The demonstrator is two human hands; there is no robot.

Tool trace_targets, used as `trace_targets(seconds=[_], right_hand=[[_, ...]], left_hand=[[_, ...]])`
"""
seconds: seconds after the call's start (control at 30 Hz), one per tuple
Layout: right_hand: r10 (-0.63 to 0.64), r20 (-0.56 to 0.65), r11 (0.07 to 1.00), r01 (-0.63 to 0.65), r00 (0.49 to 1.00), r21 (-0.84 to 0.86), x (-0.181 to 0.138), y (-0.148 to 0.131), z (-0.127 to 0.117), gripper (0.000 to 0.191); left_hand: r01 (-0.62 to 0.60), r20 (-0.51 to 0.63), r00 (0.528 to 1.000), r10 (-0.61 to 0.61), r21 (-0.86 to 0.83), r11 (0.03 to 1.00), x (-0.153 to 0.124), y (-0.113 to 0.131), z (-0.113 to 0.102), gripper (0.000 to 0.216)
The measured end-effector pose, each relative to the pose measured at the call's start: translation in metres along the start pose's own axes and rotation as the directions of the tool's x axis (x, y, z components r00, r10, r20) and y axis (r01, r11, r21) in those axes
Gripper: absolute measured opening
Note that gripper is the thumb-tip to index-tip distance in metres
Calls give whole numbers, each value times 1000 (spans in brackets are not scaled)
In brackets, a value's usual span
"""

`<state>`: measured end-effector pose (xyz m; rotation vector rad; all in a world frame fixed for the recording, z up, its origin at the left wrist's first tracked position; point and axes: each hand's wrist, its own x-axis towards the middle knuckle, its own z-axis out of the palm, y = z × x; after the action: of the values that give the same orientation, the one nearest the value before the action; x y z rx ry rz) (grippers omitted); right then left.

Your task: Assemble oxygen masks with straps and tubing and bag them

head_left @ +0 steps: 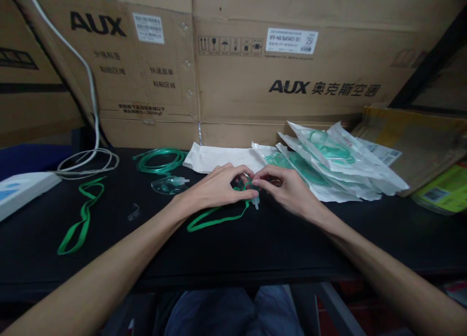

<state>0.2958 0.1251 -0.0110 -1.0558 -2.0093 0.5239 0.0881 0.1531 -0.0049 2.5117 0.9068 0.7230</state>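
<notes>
A clear fitting (256, 198) with a green strap (215, 222) is held at the fingertips of both hands over a black surface (310, 248). The left hand (221, 185) is curled around the fitting, thumb and fingers brought narrowly together; the right hand (290, 186) is drawn to a pinch against it, the exact part gripped being hidden. The fitting's nozzle (257, 205) is pointed toward the near edge (233, 276) of the surface; its long axis cannot be told, much of it being covered by fingers. The strap is looped out to the fitting's left.

Beyond the fitting, a white packet (222, 158) is laid flat, its contents unseen. To the fitting's right, pouches (365, 173) are piled, coiled green tubing (330, 148) visible inside. To its left, a clear mask (164, 186) is seen, outlet toward the fitting, with a loose green coil (160, 160) behind. Farther left of the fitting, a small clear piece (134, 212) and a second strap (84, 219) are laid out. Between the fitting and the near edge, a black strip of surface is shown. Behind the fitting, the surface is backed by AUX cartons (233, 97).
</notes>
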Motion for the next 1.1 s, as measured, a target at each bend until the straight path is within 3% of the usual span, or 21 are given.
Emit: trace_targets(seconds=[0.2, 0.5, 0.67, 0.83, 0.97, 1.1], right_hand=[[36, 43, 998, -39, 998, 50, -2, 0, 2, 17], [71, -16, 997, -71, 997, -4, -3, 4, -4, 20], [150, 52, 974, -157, 987, 163, -2, 5, -4, 26], [134, 124, 942, -165, 983, 293, -3, 1, 4, 22], [104, 98, 967, -124, 990, 222, -4, 4, 6, 18], [42, 34, 999, -43, 999, 20, -6, 6, 6, 14]], left_hand=[[16, 6, 1000, -15, -192, 981, 0, -3, 5, 19], [68, -52, 995, -81, -223, 972, -1, -8, 1, 19], [78, -30, 995, -91, -297, 952, 0, -17, 4, 23], [75, 19, 997, -73, -328, 942, 0, -16, 7, 22], [76, 36, 997, -68, -354, 932, 0, -14, 6, 22], [98, 69, 995, -77, -397, 913, 0, -14, 6, 20]])
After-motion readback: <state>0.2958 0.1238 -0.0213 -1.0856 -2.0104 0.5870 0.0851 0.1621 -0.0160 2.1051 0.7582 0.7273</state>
